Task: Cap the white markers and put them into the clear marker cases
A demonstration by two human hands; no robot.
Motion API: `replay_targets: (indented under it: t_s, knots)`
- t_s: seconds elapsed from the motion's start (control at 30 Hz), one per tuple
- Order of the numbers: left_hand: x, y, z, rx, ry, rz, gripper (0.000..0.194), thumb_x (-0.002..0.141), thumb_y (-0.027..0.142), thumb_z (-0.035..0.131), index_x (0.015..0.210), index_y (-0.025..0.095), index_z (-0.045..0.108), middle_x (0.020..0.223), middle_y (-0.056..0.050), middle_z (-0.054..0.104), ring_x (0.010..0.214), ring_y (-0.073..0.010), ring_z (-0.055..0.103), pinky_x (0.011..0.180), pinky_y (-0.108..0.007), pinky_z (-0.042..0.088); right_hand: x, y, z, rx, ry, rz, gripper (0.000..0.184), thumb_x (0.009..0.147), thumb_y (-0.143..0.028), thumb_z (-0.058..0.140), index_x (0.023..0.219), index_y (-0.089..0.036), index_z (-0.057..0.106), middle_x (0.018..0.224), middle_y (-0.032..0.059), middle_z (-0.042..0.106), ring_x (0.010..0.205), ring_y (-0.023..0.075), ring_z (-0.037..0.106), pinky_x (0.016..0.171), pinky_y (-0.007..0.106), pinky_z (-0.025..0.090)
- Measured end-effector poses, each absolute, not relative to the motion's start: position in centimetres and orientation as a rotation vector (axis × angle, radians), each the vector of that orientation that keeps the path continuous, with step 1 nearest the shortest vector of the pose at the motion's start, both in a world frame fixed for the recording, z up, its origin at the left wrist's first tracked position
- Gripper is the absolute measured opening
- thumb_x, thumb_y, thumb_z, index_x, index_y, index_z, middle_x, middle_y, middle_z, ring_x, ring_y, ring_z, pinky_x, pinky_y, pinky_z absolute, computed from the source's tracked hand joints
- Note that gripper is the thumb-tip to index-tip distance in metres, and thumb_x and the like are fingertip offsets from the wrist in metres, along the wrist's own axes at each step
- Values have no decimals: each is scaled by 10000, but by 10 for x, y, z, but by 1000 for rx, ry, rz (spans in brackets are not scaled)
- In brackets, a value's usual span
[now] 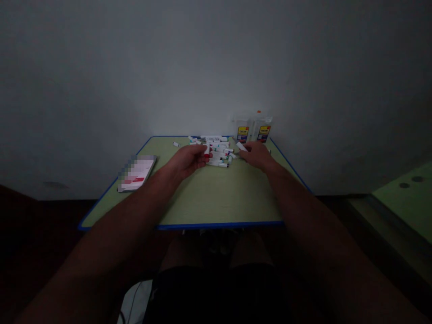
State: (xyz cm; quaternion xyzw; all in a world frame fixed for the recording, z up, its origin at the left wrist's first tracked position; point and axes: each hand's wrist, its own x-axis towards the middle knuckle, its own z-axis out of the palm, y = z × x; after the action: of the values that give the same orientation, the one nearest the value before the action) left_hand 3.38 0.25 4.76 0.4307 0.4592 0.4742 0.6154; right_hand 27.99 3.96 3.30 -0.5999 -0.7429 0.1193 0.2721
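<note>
My left hand (192, 158) is closed around a white marker with a red end (207, 151), held upright over the table. In my right hand (255, 153), a white marker-like piece (241, 146) is pinched between thumb and fingers; its far end is partly covered. Between and behind both hands lies a loose pile of white markers (218, 164) with coloured ends, pointing different ways. Some of the pile is hidden behind my left fingers. Two clear packs with yellow labels, the left pack (243, 131) and the right pack (264, 130), stand just beyond my right hand.
The pale green table (219, 198) has a blue edge and meets a grey wall (202, 67). A phone or tablet (137, 173) with a lit screen lies at the left. One small white marker piece (176, 144) sits apart at the back left. My legs are under the front edge.
</note>
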Motion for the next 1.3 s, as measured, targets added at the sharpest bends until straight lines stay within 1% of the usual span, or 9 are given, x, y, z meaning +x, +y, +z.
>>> replay_targets:
  t_s: [0.13, 0.23, 0.33, 0.43, 0.53, 0.63, 0.8, 1.07, 1.3]
  knots:
    - [23, 0, 40, 835, 1054, 1177, 73, 857, 176, 574, 839, 141, 635, 723, -44, 689, 551, -78, 594, 550, -189, 502, 274, 37, 29, -1597, -1925, 507, 273, 845, -222, 647, 1085, -134, 744, 752, 62, 726, 630, 149, 643, 605, 249, 473]
    - [19, 1, 36, 829, 1074, 1189, 76, 848, 210, 589, 867, 151, 634, 695, -43, 693, 567, -108, 618, 571, -225, 527, 270, 35, 27, -1615, -1816, 666, 271, 847, -180, 654, 1109, -117, 677, 756, 69, 733, 532, 122, 616, 497, 219, 449]
    - [16, 3, 35, 787, 1085, 1181, 91, 856, 212, 582, 875, 149, 645, 660, -44, 691, 575, -120, 631, 554, -223, 518, 266, 32, 29, -1567, -1729, 817, 199, 870, -153, 650, 1064, -112, 627, 814, 94, 750, 514, 124, 638, 426, 205, 444]
    - [14, 5, 34, 751, 1073, 1200, 107, 849, 189, 584, 912, 142, 656, 644, -44, 693, 567, -124, 640, 531, -213, 510, 263, 29, 32, -1488, -1681, 932, 90, 901, -138, 637, 986, -118, 614, 849, 111, 758, 532, 131, 668, 391, 196, 449]
    - [12, 7, 33, 731, 1067, 1227, 119, 837, 175, 594, 928, 135, 659, 651, -50, 701, 556, -133, 649, 513, -217, 509, 261, 28, 33, -1444, -1624, 1042, 39, 934, -142, 612, 966, -125, 600, 878, 117, 764, 527, 130, 673, 354, 193, 437]
    - [11, 8, 32, 726, 1079, 1230, 95, 842, 168, 588, 891, 129, 660, 639, -54, 693, 539, -136, 642, 491, -219, 497, 261, 28, 33, -1404, -1554, 1160, 18, 963, -142, 577, 966, -126, 585, 890, 120, 765, 512, 129, 671, 345, 202, 444]
    - [11, 9, 30, 746, 1092, 1239, 94, 841, 173, 595, 880, 131, 669, 646, -68, 690, 543, -141, 631, 498, -228, 491, 263, 31, 31, -1298, -1497, 1303, 61, 987, -160, 556, 946, -130, 589, 834, 108, 756, 502, 138, 675, 344, 206, 449]
    - [14, 7, 30, 785, 1108, 1242, 94, 862, 182, 589, 867, 122, 661, 657, -57, 687, 517, -117, 612, 484, -212, 484, 261, 29, 30, -1274, -1507, 1326, 88, 975, -166, 589, 894, -133, 589, 800, 93, 750, 493, 120, 661, 351, 186, 454]
    - [14, 9, 27, 804, 1121, 1249, 70, 843, 165, 595, 840, 126, 653, 665, -58, 675, 523, -119, 602, 503, -225, 476, 260, 28, 31, -1274, -1503, 1308, 87, 942, -156, 627, 859, -141, 608, 746, 45, 691, 509, 125, 641, 369, 221, 490]
